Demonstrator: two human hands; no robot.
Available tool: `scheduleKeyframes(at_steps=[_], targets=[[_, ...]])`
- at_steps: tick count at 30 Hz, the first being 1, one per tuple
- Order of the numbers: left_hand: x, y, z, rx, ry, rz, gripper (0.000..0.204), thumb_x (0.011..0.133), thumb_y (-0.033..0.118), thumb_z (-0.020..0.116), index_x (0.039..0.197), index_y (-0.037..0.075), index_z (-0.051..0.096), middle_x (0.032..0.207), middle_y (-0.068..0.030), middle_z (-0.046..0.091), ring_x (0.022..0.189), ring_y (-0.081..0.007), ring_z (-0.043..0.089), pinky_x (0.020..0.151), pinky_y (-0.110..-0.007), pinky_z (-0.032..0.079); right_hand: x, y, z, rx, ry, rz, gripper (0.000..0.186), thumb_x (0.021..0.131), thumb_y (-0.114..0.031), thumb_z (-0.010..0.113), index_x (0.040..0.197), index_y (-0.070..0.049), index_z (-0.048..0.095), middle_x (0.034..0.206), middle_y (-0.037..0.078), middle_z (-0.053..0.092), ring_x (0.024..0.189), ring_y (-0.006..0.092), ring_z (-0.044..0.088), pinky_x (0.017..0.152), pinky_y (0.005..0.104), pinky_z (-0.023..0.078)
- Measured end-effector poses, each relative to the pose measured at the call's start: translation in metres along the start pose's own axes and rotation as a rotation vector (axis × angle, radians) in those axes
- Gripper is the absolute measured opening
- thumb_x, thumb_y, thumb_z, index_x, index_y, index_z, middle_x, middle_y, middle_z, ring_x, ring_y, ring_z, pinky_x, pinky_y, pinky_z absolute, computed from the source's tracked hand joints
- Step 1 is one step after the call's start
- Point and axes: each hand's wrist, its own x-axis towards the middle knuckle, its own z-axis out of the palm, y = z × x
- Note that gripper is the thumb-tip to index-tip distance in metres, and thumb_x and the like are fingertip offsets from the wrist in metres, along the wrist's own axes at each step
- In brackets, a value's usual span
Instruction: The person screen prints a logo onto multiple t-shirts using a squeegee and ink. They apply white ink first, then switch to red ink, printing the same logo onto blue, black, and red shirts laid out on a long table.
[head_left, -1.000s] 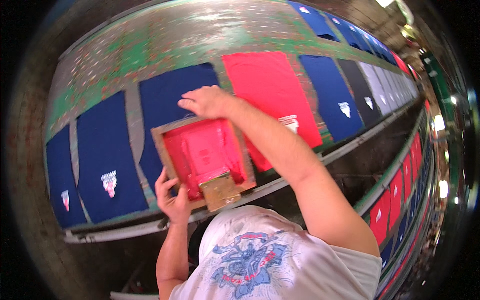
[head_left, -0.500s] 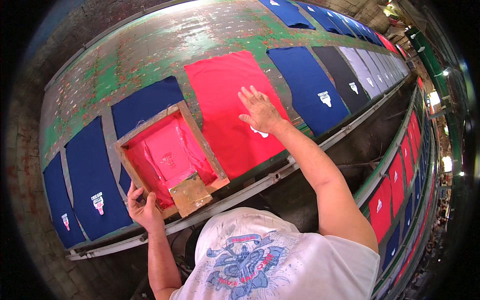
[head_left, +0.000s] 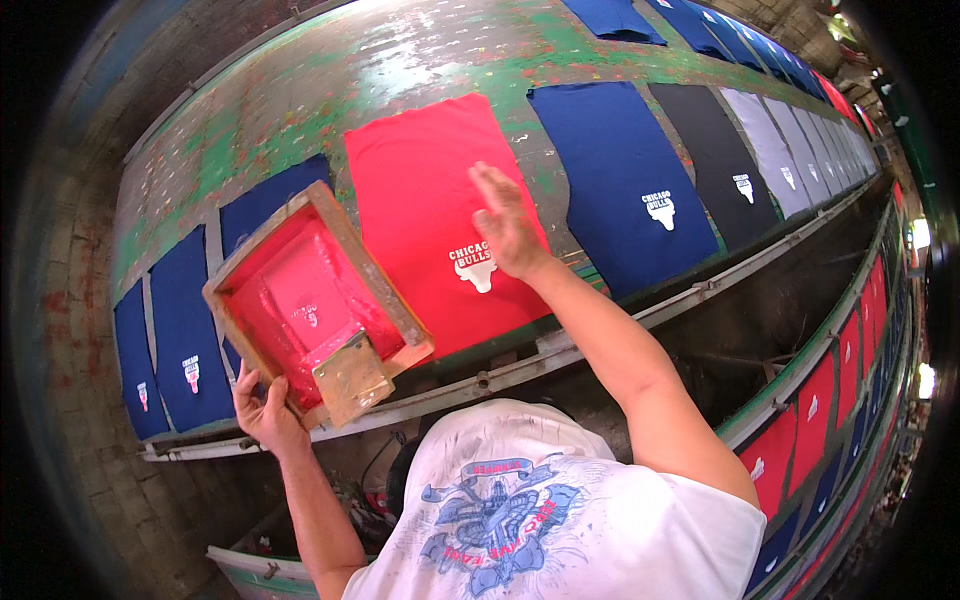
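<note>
My left hand (head_left: 268,412) grips the near-left corner of a wooden printing screen (head_left: 375,262), which tilts over the near edge of the long table. Its mesh is smeared with red ink, and a small stencil design shows in the middle. A squeegee with a worn, flat wooden body (head_left: 352,380) rests inside at the screen's near end. To the right lies a red fabric panel (head_left: 425,165) with a white bull's-head print (head_left: 476,272). Over this panel, just right of the print, my right hand (head_left: 508,225) is empty, fingers stretched out; whether it touches the cloth I cannot tell.
Navy panels (head_left: 190,330) with prints lie to the left, one partly behind the screen. Rightward run another navy panel (head_left: 625,160), a black one (head_left: 705,140) and several grey ones. A metal rail (head_left: 530,370) edges the table. A second table with red panels (head_left: 815,405) stands at the right.
My right hand has turned more edge-on and shifted right relative to the red panel, uncovering the white print. The view has swung a little to the right. My left hand keeps its hold on the screen.
</note>
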Motion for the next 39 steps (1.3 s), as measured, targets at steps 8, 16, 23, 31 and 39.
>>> scheduleKeyframes(at_steps=[8, 16, 23, 31, 39], targets=[[-0.054, -0.047, 0.126, -0.106, -0.156, -0.12, 0.035, 0.085, -0.025, 0.07, 0.112, -0.004, 0.068, 0.165, -0.027, 0.056, 0.138, -0.0316, 0.068, 0.11, -0.041, 0.062, -0.119, -0.058, -0.091, 0.535, -0.244, 0.25, 0.069, 0.118, -0.033, 0.062, 0.172, 0.005, 0.041, 0.174, 0.02, 0.048, 0.161, 0.0291, 0.045, 0.134, 0.0421, 0.032], [-0.107, -0.081, 0.193, -0.175, -0.275, -0.191, 0.048, 0.088, -0.021, 0.07, 0.133, -0.005, 0.066, 0.159, -0.0217, 0.062, 0.141, -0.0282, 0.067, 0.117, -0.041, 0.058, -0.174, -0.05, -0.103, 0.471, -0.067, 0.478, 0.073, 0.114, -0.036, 0.07, 0.168, 0.007, 0.045, 0.167, 0.025, 0.054, 0.157, 0.0344, 0.051, 0.13, 0.0437, 0.038], [-0.116, -0.079, 0.198, -0.157, -0.267, -0.294, 0.073, 0.09, -0.02, 0.07, 0.16, -0.01, 0.054, 0.157, -0.0204, 0.065, 0.138, -0.0263, 0.069, 0.117, -0.038, 0.058, -0.181, -0.041, -0.11, 0.45, -0.113, 0.485, 0.075, 0.112, -0.031, 0.072, 0.17, 0.006, 0.043, 0.165, 0.022, 0.054, 0.154, 0.0318, 0.053, 0.13, 0.0441, 0.039], [-0.118, -0.071, 0.204, -0.15, -0.24, -0.362, 0.072, 0.09, -0.021, 0.069, 0.16, -0.013, 0.053, 0.153, -0.0224, 0.067, 0.135, -0.0258, 0.071, 0.114, -0.036, 0.059, -0.178, -0.035, -0.118, 0.429, -0.171, 0.446, 0.078, 0.114, -0.028, 0.071, 0.174, 0.006, 0.035, 0.167, 0.017, 0.051, 0.151, 0.025, 0.054, 0.128, 0.0434, 0.041], [-0.118, -0.065, 0.207, -0.101, -0.236, -0.362, 0.072, 0.088, -0.019, 0.072, 0.158, -0.012, 0.057, 0.149, -0.021, 0.069, 0.131, -0.0254, 0.072, 0.112, -0.035, 0.058, -0.153, -0.075, -0.128, -0.105, -0.204, 0.033, 0.061, 0.094, -0.017, 0.086, 0.15, -0.003, 0.067, 0.155, 0.02, 0.064, 0.142, 0.0401, 0.061, 0.122, 0.0497, 0.049]])
